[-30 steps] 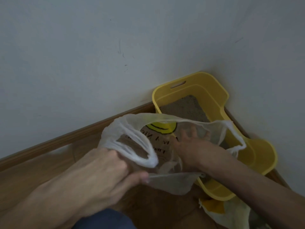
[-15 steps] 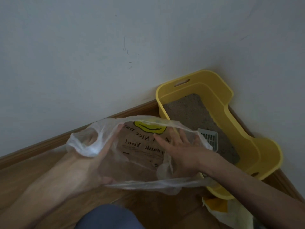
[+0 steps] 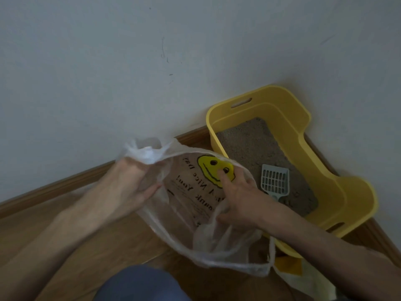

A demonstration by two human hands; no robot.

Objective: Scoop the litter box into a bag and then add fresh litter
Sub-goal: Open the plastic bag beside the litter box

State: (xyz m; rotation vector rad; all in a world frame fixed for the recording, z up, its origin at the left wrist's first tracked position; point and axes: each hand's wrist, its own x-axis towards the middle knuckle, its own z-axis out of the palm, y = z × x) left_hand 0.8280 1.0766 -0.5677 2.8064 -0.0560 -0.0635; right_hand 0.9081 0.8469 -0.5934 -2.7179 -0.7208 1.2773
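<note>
**Holding a plastic bag (image 3: pixel 186 203) open beside the litter box (image 3: pixel 321 170)**

The bag is thin, translucent and crumpled, printed with a yellow smiley (image 3: pixel 207 168) and black lettering. It hangs over the wooden floor (image 3: pixel 108 246), just in front of the yellow box, which sits in the corner of the wall (image 3: pixel 130 61).

The left grip (image 3: pixel 128 185) clutches the bunched handle at the bag's far rim. The right grip (image 3: pixel 243 198) is released, its fingers spread inside the mouth and pressing the printed side.

Half a second ago the left grip sat lower and farther left, and the mouth lay wider and flatter. Now the mouth stands taller, and the grey scoop (image 3: pixel 275 181) shows more fully on the litter (image 3: pixel 249 144).

Count: one bag held, one box, one scoop, two grips, and one yellow-and-white packet (image 3: pixel 303 276) at the lower right.
</note>
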